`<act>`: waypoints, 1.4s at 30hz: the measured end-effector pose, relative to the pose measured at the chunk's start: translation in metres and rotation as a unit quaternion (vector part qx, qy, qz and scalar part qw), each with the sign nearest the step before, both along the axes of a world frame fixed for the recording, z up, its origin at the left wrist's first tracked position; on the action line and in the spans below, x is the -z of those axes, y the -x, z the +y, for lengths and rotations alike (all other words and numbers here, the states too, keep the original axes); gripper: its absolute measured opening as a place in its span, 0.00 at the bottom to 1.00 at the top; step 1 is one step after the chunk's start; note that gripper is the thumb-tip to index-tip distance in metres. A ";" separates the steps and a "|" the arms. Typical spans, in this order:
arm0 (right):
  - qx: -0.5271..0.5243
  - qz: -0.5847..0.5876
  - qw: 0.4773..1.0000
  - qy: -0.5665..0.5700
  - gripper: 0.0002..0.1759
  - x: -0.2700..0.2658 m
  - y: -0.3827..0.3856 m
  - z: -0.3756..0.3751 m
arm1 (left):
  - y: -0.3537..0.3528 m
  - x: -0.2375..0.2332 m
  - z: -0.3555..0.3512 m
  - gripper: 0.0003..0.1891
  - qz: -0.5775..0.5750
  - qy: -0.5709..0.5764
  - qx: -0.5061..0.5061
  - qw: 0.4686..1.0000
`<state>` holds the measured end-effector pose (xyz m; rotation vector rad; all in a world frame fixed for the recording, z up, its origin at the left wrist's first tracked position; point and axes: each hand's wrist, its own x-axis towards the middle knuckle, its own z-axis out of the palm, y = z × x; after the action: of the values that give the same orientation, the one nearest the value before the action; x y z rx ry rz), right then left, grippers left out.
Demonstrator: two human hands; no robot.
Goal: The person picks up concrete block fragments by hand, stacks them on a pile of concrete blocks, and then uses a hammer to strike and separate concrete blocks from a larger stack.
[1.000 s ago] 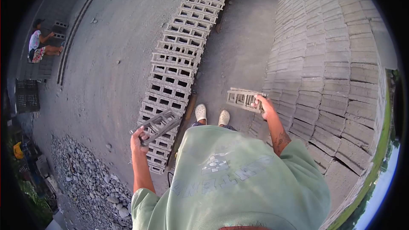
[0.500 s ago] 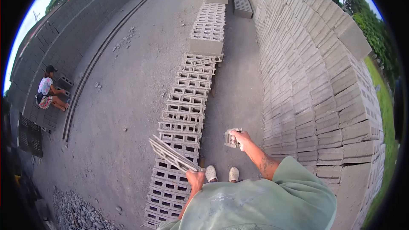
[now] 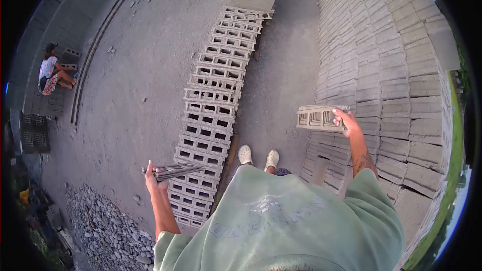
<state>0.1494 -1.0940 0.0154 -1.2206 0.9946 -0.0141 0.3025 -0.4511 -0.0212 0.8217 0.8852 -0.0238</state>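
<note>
In my right hand (image 3: 345,122), out to the right in front of the block stack, is a grey ladder-like frame (image 3: 317,118) with rectangular openings. My fingers close round its right end. My left hand (image 3: 156,174) holds thin grey slatted frames (image 3: 178,170), seen nearly edge-on. Their far end overlaps the long row of hollow concrete blocks (image 3: 205,133). Similar thin frames (image 3: 246,17) lie across the far part of that row.
Tall stacked blocks (image 3: 361,65) form a wall on the right. A person (image 3: 52,70) squats by blocks at the left, beside a narrow rail (image 3: 93,45). Gravel (image 3: 108,226) is heaped at lower left. My light clogs (image 3: 271,158) stand on the ground right of the row.
My right hand has moved right and its frame now shows broadside. My left hand has swung left with its frames. The view has tilted down.
</note>
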 end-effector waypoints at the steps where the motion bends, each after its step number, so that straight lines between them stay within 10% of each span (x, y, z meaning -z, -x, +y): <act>1: 0.002 0.003 1.000 0.019 0.09 -0.002 0.001 -0.006 | -0.005 -0.003 0.026 0.11 -0.005 -0.053 0.003 0.999; 6: 0.134 0.076 0.983 0.104 0.12 0.060 -0.028 -0.005 | -0.028 0.010 0.077 0.07 0.010 -0.363 0.055 0.930; 9: 0.140 0.069 0.983 0.095 0.12 0.063 -0.065 0.045 | -0.031 -0.001 -0.019 0.08 0.089 -0.587 0.133 0.793; 10: 0.122 0.056 0.989 0.064 0.12 0.062 -0.080 0.071 | -0.025 0.061 -0.035 0.10 0.096 -0.637 0.173 0.745; 15: -0.083 -0.005 0.996 -0.024 0.10 0.050 -0.132 0.165 | 0.083 0.031 -0.284 0.10 -0.135 -0.307 0.560 0.758; 20: -0.280 -0.012 0.959 0.037 0.13 0.023 -0.109 0.090 | 0.061 0.035 -0.180 0.08 -0.105 -0.158 0.387 0.902; 24: -0.156 0.016 0.985 0.073 0.12 0.014 -0.058 0.018 | 0.030 0.036 -0.029 0.09 -0.048 0.012 0.119 0.992; 28: 0.007 0.049 0.996 0.079 0.12 0.020 -0.019 -0.031 | 0.018 0.022 0.090 0.12 0.016 -0.023 -0.020 0.999; 33: 0.192 0.069 0.972 0.119 0.13 0.064 -0.036 -0.030 | -0.008 -0.002 0.118 0.07 0.025 -0.374 -0.004 0.927; 38: 0.110 0.001 0.994 0.025 0.11 0.082 -0.097 0.097 | 0.020 0.053 -0.073 0.10 0.018 -0.574 0.227 0.786; 41: -0.132 -0.083 0.982 -0.109 0.09 0.068 -0.131 0.210 | 0.094 0.090 -0.243 0.13 -0.132 -0.399 0.425 0.802; 42: -0.280 0.019 0.960 0.011 0.07 0.055 -0.140 0.225 | 0.107 0.082 -0.271 0.14 -0.186 -0.391 0.536 0.724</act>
<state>0.2897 -0.8689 -0.0399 -1.4911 0.6530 0.4465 0.1953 -0.7222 -0.1027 1.9862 -0.1307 -0.5147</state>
